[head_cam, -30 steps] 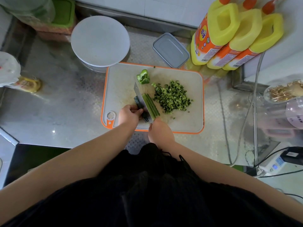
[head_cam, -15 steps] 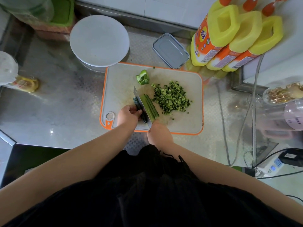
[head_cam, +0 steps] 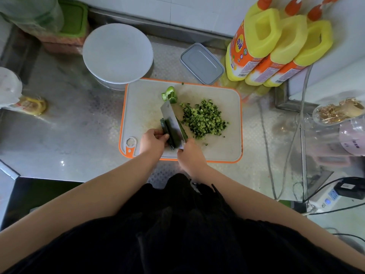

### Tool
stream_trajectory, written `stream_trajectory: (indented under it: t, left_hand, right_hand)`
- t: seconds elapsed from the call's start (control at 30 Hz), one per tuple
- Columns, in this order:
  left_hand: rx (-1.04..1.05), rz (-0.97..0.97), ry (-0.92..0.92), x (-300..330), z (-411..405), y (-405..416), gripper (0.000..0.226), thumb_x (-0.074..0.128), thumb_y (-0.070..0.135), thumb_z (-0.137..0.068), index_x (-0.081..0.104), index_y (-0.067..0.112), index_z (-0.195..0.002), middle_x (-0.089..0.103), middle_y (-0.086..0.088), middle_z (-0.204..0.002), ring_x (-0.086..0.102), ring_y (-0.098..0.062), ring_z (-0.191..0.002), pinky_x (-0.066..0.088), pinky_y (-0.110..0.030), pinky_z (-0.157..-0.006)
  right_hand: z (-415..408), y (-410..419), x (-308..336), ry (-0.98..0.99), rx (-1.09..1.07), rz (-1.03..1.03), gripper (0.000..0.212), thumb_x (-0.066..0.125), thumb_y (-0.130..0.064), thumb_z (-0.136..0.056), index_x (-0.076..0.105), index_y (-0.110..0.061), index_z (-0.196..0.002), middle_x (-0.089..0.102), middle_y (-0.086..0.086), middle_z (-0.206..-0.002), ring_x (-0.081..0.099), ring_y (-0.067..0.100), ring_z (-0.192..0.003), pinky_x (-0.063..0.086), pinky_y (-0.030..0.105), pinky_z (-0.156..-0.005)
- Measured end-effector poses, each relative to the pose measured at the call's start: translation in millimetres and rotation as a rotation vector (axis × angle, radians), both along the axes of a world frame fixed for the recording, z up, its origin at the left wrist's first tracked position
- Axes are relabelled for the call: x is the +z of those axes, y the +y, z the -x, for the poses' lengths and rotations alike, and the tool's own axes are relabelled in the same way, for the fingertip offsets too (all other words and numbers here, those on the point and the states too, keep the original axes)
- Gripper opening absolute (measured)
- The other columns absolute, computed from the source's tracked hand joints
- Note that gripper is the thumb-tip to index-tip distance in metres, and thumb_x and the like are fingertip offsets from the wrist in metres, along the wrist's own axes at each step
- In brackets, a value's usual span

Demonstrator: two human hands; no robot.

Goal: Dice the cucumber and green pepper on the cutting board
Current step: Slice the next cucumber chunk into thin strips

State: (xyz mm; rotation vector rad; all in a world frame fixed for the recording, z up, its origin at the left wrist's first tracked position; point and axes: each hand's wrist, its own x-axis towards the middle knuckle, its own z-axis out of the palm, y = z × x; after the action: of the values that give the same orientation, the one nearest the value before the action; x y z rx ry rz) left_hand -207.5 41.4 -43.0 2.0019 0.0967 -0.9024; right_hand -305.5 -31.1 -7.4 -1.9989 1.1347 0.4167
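Cucumber strips (head_cam: 165, 129) lie near the front edge of the board (head_cam: 138, 107), and the left hand (head_cam: 153, 142) steadies them from the left, its fingers curled down onto their near end. Right beside it, the right hand (head_cam: 190, 155) is wrapped round the handle of a knife (head_cam: 171, 120), whose broad blade stands on the strips and slants away towards the board's far side, hiding part of them. Just right of the blade sits a heap of diced cucumber (head_cam: 204, 119), with a few loose bits scattered at its near side. At the blade's far tip lies a piece of green pepper (head_cam: 168, 94), uncut. Past the board's far edge stand a round white lid (head_cam: 118, 53) on a bowl to the left and a grey box (head_cam: 201, 63) to the right. Three yellow bottles (head_cam: 276, 48) with orange labels lean together at the far right. A bag (head_cam: 11, 89) lies at the counter's left edge, and cables (head_cam: 292, 135) run down the right side to a power strip (head_cam: 327, 198).
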Motion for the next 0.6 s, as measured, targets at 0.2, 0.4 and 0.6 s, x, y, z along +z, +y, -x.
stream_trajectory:
  t: [0.2,0.4,0.6]
  left_hand:
    - [-0.002,0.017,0.020,0.5,-0.9,1.8,0.011,0.065,0.014,-0.092,0.060,0.015,-0.102,0.070,-0.001,-0.090,0.070,-0.019,-0.084,0.057,-0.041,-0.086]
    - [-0.017,0.019,0.011,0.9,-0.1,2.4,0.014,0.066,0.015,-0.091,0.061,0.012,-0.103,0.070,-0.001,-0.089,0.069,-0.017,-0.081,0.057,-0.037,-0.083]
    - [0.001,0.033,0.013,2.8,-0.7,1.3,0.012,0.066,0.014,-0.092,0.059,0.013,-0.101,0.067,0.003,-0.084,0.066,-0.012,-0.073,0.054,-0.028,-0.074]
  right_hand:
    - [15.0,3.7,1.9,-0.088,0.146,0.064,0.038,0.044,-0.008,-0.090,0.030,-0.014,-0.125,0.048,0.003,-0.061,0.051,0.027,-0.057,0.037,0.036,-0.051]
    - [17.4,4.1,1.3,-0.067,0.298,0.092,0.035,0.047,-0.018,-0.094,0.036,-0.010,-0.126,0.053,0.005,-0.075,0.054,0.030,-0.069,0.046,0.041,-0.060]
    - [14.8,-0.9,5.0,0.035,0.342,0.119,0.037,0.044,-0.031,-0.097,0.044,-0.006,-0.124,0.064,0.013,-0.098,0.060,0.033,-0.091,0.048,0.039,-0.071]
